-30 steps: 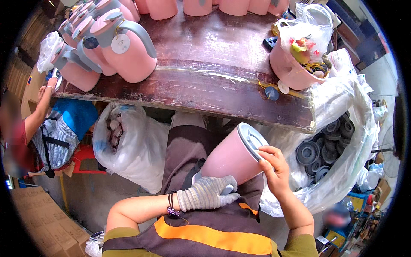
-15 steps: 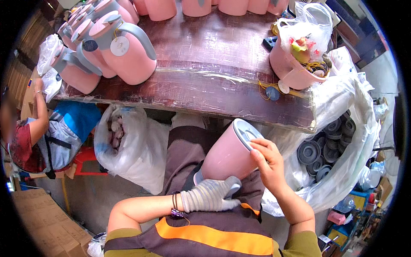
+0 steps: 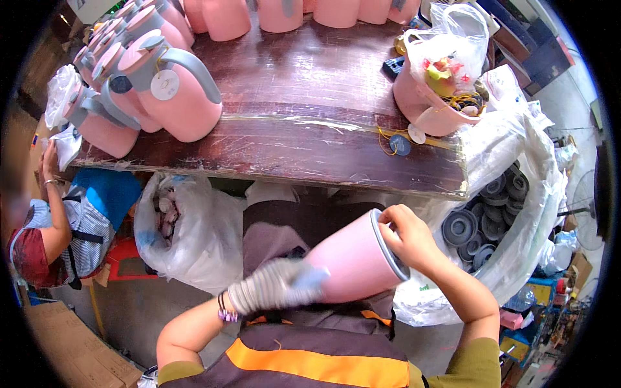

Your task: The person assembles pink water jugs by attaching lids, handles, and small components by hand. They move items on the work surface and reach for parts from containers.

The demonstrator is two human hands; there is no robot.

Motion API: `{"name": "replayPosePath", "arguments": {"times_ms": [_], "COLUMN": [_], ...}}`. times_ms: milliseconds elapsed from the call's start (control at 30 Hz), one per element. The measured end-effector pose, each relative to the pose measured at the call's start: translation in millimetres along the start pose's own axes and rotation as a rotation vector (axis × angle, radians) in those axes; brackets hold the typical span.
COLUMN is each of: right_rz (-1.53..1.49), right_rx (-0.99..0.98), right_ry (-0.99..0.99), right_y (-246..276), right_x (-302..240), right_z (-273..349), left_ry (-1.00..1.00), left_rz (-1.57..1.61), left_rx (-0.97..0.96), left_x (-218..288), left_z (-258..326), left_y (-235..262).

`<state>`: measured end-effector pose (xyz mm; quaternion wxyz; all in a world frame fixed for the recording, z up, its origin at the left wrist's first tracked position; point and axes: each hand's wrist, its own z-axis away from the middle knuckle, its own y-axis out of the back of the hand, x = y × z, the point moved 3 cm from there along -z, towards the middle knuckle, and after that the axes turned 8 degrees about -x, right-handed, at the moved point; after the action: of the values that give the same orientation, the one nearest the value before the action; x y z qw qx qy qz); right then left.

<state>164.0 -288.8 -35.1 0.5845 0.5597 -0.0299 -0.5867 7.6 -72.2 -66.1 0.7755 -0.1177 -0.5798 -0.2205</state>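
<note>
A pink jug [image 3: 346, 262] lies tilted across my lap, its grey-rimmed bottom end facing right. My bare right hand [image 3: 407, 236] is closed on that rim, fingers curled over the edge. At the opposite end is my left hand [image 3: 275, 284], in a striped grey knit glove. It is smeared by motion beside a blurred blue-grey part [image 3: 310, 279], and its grip is not clear. Ahead on the table stand finished-looking pink jugs [image 3: 174, 97] with grey handles; a round white tag [image 3: 165, 84] hangs from one.
The dark wooden table [image 3: 304, 139] has its edge just beyond my knees. At its right end sits a pink bucket [image 3: 414, 97] with bags and cords. Below are a plastic sack of grey round lids [image 3: 460, 227] and another white sack [image 3: 200, 239]. A person [image 3: 61, 220] works at left.
The jug has tipped so its bottom faces more to the right. My right hand now curls over the rim instead of resting on the bottom. My left hand has moved left and blurs.
</note>
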Motion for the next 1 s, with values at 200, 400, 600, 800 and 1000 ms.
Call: {"name": "replayPosePath", "arguments": {"times_ms": [200, 400, 600, 800, 1000], "right_rz": [0.032, 0.601, 0.489, -0.416, -0.352], "right_rx": [0.318, 0.392, 0.719, 0.051, -0.145], "right_ry": [0.212, 0.337, 0.551, 0.183, 0.340], "right_y": [31.3, -0.8, 7.6, -48.4, -92.6], "right_x": [31.8, 58.1, 69.1, -6.6, -39.0], "right_z": [-65.1, -59.5, -42.2, 30.3, 41.4], "left_ry": [-0.068, 0.003, 0.069, 0.058, 0.028], "left_rz": [-0.007, 0.633, 0.474, 0.701, -0.065], "left_rx": [0.039, 0.234, 0.214, 0.069, 0.110], "left_x": [0.2, -1.6, 6.3, -9.9, 5.0], "left_z": [12.6, 10.9, 9.5, 27.2, 19.0], "left_y": [-59.9, -49.4, -39.7, -21.7, -15.1]}}
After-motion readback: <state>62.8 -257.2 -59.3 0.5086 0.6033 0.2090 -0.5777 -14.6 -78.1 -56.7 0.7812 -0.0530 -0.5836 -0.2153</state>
